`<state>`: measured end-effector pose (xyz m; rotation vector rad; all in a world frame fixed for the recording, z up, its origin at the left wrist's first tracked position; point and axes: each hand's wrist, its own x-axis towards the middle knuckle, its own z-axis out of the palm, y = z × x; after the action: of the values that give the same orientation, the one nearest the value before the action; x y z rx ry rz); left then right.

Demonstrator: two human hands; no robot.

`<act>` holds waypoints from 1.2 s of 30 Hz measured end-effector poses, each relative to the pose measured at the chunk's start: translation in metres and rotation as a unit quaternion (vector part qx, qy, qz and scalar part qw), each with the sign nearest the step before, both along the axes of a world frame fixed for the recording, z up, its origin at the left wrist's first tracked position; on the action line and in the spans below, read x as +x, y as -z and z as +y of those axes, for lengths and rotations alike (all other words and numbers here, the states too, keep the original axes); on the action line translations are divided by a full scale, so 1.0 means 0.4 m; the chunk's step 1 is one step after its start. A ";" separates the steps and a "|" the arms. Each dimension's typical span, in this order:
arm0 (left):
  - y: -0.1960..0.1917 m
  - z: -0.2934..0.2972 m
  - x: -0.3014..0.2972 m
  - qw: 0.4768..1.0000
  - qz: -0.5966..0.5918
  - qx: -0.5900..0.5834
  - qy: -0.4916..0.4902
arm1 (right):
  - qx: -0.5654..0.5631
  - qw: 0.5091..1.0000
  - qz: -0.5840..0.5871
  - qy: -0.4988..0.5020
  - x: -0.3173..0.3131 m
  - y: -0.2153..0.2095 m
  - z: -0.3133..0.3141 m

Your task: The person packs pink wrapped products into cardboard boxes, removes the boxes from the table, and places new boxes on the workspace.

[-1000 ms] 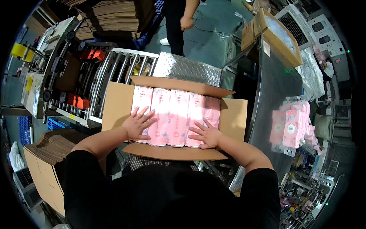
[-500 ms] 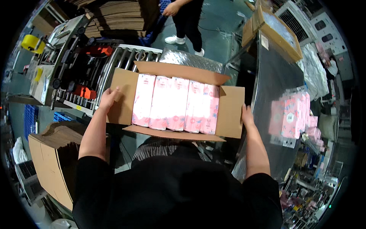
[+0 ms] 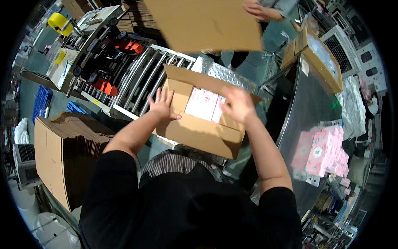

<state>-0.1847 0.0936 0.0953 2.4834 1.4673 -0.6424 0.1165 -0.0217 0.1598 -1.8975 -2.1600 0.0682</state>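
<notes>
Steel rollers of a conveyor (image 3: 137, 79) are running off toward ten o'clock behind one cardboard box (image 3: 199, 124), which is sitting right in front of the person. Left hand (image 3: 162, 106) is pressing flat and open on the side flap at nine o'clock, right hand (image 3: 238, 104) is spreading loosely over the three o'clock flap, apparently folding both inward. Two pink packs (image 3: 202, 103) are showing inside; neither hand is gripping anything.

Open cardboard box (image 3: 199, 133), pink packs (image 3: 202, 104) inside
</notes>
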 end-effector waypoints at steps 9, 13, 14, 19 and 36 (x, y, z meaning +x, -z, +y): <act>0.170 0.008 -0.033 0.735 -0.587 0.029 -0.338 | -0.055 0.992 0.009 0.113 -0.021 0.247 -0.286; 0.119 0.019 -0.030 0.884 -0.318 -0.006 -0.342 | -0.099 0.981 -0.016 0.167 -0.046 0.285 -0.293; 0.125 0.025 -0.046 0.888 -0.309 -0.023 -0.341 | -0.095 0.969 0.008 0.227 -0.036 0.273 -0.283; 0.101 0.066 -0.023 0.905 -0.309 -0.035 -0.291 | -0.033 0.576 0.694 0.431 0.012 0.483 -0.383; 0.097 0.917 -0.432 0.960 -0.233 0.146 -0.055 | -0.018 0.628 0.731 0.265 -0.606 0.436 0.649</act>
<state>-0.3576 0.4603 0.0563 2.4912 1.5742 0.1916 -0.1257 0.2379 -0.0148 -1.3626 -0.4534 1.0825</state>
